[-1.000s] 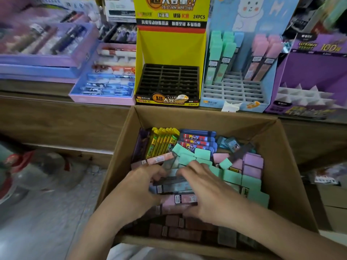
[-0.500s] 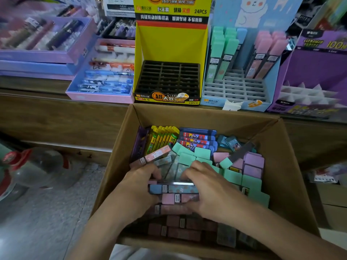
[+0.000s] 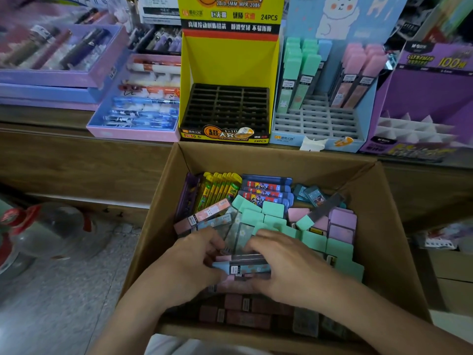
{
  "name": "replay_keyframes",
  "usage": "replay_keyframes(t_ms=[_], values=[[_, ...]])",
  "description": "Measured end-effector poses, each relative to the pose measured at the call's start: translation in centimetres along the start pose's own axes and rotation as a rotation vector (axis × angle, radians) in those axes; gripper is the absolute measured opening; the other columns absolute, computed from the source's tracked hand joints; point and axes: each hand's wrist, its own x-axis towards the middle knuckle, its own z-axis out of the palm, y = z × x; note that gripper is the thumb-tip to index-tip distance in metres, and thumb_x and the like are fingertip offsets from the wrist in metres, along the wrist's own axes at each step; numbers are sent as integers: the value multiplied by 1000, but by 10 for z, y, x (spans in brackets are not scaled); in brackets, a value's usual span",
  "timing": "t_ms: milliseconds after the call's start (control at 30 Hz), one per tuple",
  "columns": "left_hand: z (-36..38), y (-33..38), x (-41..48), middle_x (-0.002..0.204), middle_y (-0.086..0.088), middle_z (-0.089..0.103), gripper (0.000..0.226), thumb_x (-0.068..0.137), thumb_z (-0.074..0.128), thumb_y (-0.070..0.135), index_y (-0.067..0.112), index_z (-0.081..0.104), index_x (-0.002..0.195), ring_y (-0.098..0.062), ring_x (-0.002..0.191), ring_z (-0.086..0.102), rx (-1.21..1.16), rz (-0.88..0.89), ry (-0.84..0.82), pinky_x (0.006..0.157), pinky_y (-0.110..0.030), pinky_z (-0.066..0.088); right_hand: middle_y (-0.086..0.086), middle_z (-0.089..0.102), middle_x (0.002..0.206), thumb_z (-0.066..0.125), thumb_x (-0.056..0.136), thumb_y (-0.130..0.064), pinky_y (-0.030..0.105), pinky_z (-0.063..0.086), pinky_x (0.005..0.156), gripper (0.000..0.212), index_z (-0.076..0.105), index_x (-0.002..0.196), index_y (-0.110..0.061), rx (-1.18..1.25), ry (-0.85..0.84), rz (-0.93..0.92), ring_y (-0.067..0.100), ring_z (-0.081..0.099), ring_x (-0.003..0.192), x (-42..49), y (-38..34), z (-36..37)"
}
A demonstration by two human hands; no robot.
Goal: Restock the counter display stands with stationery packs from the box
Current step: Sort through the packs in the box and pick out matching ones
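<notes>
An open cardboard box (image 3: 394, 252) in front of me holds many slim stationery packs in green, pink, purple, yellow and blue. Both hands are inside it. My left hand (image 3: 189, 267) and my right hand (image 3: 286, 267) together grip a small stack of packs (image 3: 243, 268), a blue one on top and pink ones under it, one hand at each end. On the counter behind stand a yellow display stand (image 3: 230, 73) with empty black slots, a light blue stand (image 3: 322, 116) partly filled with green and pink packs, and a purple stand (image 3: 430, 98).
Pink and purple trays of pens (image 3: 138, 106) lie on the wooden counter (image 3: 51, 119) at the left. A clear plastic bottle with a red handle (image 3: 38, 234) lies on the tiled floor to the left of the box. More cartons (image 3: 450, 278) stand at the right.
Both hands have gathered the stack together and raised it slightly out of the loose packs. The camera has tilted a little, so the stands appear lower in view.
</notes>
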Motion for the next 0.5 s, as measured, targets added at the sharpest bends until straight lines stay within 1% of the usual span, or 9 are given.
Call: replay_keyframes(t_ms=[67, 100, 167, 233, 333, 400, 467, 500], values=[[0, 1, 0, 92, 16, 68, 34, 73, 83, 31, 40, 61, 97, 5, 84, 63, 37, 1, 4, 75, -22, 56, -12, 57, 111, 70, 86, -50, 39, 53, 83, 39, 54, 117, -33, 5, -11, 3, 13, 55, 101, -1, 0, 0], [0, 2, -1, 94, 15, 68, 33, 73, 82, 34, 41, 61, 97, 2, 84, 65, 48, 0, -2, 78, -26, 57, -11, 59, 109, 69, 87, -47, 41, 54, 82, 36, 54, 116, -33, -4, -14, -3, 14, 57, 99, -1, -1, 0], [-1, 3, -1, 92, 12, 71, 33, 72, 81, 35, 43, 61, 96, -2, 83, 68, 42, -4, -18, 79, -33, 59, -11, 60, 100, 65, 86, -45, 42, 54, 76, 29, 57, 110, -31, -8, -10, -6, 14, 58, 92, 0, -2, -1], [-1, 4, -2, 88, 11, 75, 32, 73, 82, 28, 40, 63, 96, -1, 80, 71, -11, 8, -9, 80, -36, 61, -10, 61, 91, 62, 83, -44, 42, 54, 69, 24, 58, 101, -30, 49, 2, 23, 12, 59, 83, 1, -1, -2], [0, 5, -1, 87, 12, 75, 30, 77, 85, 23, 35, 65, 97, -3, 80, 73, -112, 44, 71, 77, -34, 61, -9, 61, 82, 63, 82, -38, 38, 50, 62, 15, 60, 92, -27, 180, 40, 83, 8, 58, 74, 1, 1, -2], [0, 7, -1, 89, 12, 75, 31, 78, 85, 24, 35, 65, 98, -4, 81, 72, -157, 58, 111, 72, -29, 59, -7, 64, 79, 66, 81, -33, 40, 50, 61, 10, 65, 89, -26, 300, 74, 118, 9, 60, 72, 3, 3, -2], [-1, 10, -1, 92, 9, 75, 33, 79, 85, 22, 34, 66, 103, -6, 82, 72, -210, 71, 145, 74, -27, 58, -5, 70, 79, 67, 81, -33, 42, 52, 61, 8, 68, 87, -28, 451, 100, 148, 11, 65, 70, 4, 4, -5], [-2, 12, -1, 94, 9, 76, 34, 80, 85, 22, 32, 66, 105, -7, 82, 72, -256, 83, 160, 74, -27, 58, -5, 71, 79, 67, 83, -33, 40, 51, 59, 7, 69, 88, -28, 527, 113, 155, 12, 67, 68, 4, 5, -6]])
